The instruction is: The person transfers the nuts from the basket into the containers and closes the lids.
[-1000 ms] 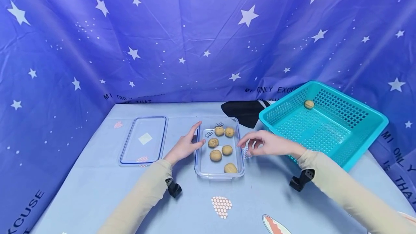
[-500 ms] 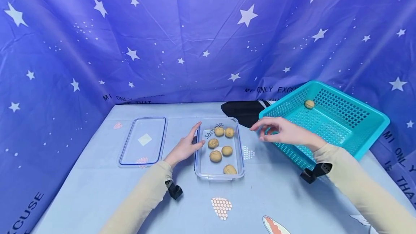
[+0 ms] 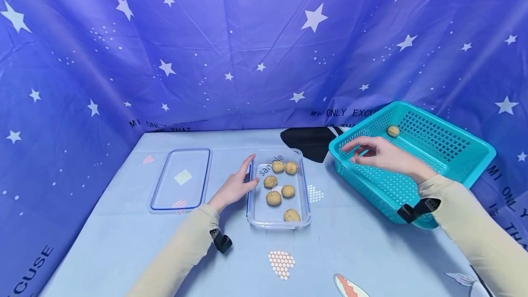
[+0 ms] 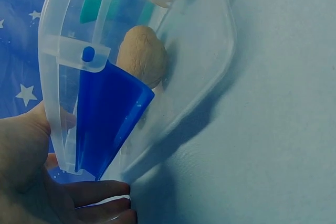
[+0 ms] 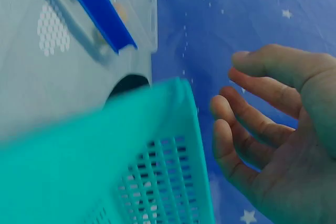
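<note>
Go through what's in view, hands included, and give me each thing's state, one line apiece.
Clear box: uncovered, six walnuts inside
Blue latch: unfastened, flap angled outward
Lid: off the clear box, lying flat
Teal basket: open-topped, one walnut visible inside, partly hidden by the right arm
Left hand: touching the clear box's left side
Right hand: fingers loosely bent, holding nothing

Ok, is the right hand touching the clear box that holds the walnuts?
Apart. The head view shows it: pale blue cloth lies between the clear box and the right hand, which is by the basket.
</note>
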Demonstrator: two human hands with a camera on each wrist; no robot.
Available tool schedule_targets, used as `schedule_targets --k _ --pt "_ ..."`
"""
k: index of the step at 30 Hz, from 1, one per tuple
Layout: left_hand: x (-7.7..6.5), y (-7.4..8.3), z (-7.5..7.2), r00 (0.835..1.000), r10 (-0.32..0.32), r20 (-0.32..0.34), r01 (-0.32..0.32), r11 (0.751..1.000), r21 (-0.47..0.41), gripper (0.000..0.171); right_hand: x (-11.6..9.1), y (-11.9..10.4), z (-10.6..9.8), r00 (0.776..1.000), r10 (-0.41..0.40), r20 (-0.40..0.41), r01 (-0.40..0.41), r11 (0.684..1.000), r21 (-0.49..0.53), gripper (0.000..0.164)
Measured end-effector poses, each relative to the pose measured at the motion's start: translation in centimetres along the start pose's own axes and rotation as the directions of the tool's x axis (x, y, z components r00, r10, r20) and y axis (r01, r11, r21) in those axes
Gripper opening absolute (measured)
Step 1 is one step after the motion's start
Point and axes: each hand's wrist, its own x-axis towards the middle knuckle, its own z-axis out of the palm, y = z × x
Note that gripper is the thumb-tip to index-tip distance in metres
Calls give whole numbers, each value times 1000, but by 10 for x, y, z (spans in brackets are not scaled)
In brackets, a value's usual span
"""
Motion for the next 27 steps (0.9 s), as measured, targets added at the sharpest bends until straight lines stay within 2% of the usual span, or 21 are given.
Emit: schedule_targets --k 6,18,22,27 --pt "0 0 0 1000 -3 -3 3 1000 -5 73 -2 16 -15 995 79 -57 -82 996 -43 29" --pt "-1 0 1 1000 -15 -11 15 1000 15 72 -1 64 -37 964 238 -116 -251 961 -115 36" --pt "-1 0 2 1000 -15 -16 16 999 31 71 0 78 -43 948 291 -131 -306 946 -109 39" --pt "-1 -2 2 1000 -10 -23 12 998 55 68 -1 91 -48 936 323 -142 -337 938 -83 40"
